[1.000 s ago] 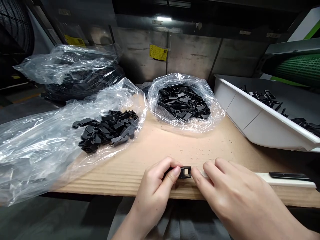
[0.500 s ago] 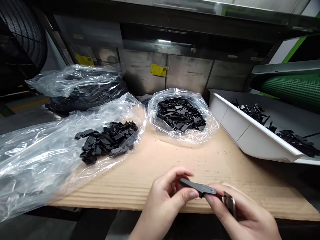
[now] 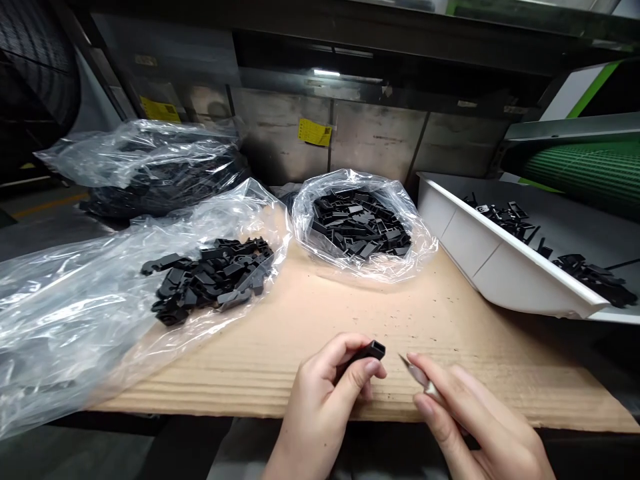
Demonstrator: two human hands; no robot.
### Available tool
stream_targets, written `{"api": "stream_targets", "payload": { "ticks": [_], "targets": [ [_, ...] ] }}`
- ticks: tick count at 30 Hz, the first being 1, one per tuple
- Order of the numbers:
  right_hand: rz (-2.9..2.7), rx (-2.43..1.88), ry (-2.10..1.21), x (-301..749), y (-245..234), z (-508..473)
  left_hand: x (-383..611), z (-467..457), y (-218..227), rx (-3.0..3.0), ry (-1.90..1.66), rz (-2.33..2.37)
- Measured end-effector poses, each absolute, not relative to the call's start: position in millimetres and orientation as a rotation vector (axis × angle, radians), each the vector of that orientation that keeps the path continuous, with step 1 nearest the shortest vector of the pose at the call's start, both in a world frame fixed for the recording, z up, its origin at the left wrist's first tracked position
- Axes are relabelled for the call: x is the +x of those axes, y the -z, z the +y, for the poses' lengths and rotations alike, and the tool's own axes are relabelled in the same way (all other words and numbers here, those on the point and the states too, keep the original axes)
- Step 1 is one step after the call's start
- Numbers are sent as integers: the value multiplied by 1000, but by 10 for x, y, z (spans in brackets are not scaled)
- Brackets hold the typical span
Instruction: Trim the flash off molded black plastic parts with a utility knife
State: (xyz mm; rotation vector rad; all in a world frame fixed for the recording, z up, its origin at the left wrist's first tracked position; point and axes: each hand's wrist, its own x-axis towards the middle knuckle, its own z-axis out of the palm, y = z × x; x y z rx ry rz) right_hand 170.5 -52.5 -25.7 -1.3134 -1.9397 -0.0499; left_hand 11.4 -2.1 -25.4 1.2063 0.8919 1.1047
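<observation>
Between the thumb and fingers of my left hand is a small black plastic part, its hollow square end facing right. My right hand grips a craft knife with a pointed blade and a pale handle, most of it hidden in my fingers. The blade tip points up and left, a short gap away from the part. Both hands are above the front edge of the cardboard sheet.
A clear bag full of black parts stands at the back middle. More black parts lie on an open plastic bag at left, with a stuffed bag behind. A white tray of parts is at right, beside a green conveyor belt.
My right hand has let go of the black part and moved slightly away from it. The knife blade has swung round toward the part, which my left hand has turned end-on.
</observation>
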Motion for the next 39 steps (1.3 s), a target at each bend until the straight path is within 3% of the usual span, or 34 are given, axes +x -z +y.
{"api": "stream_targets", "payload": {
  "ticks": [8,39],
  "targets": [
    [-1904,-1315,-136,1609,198,-466,156,-34,165,1318,-1188,999],
    [-1920,-1436,-138,1757,213,-406,112,-11,191,1554,-1095,914]
  ]
}}
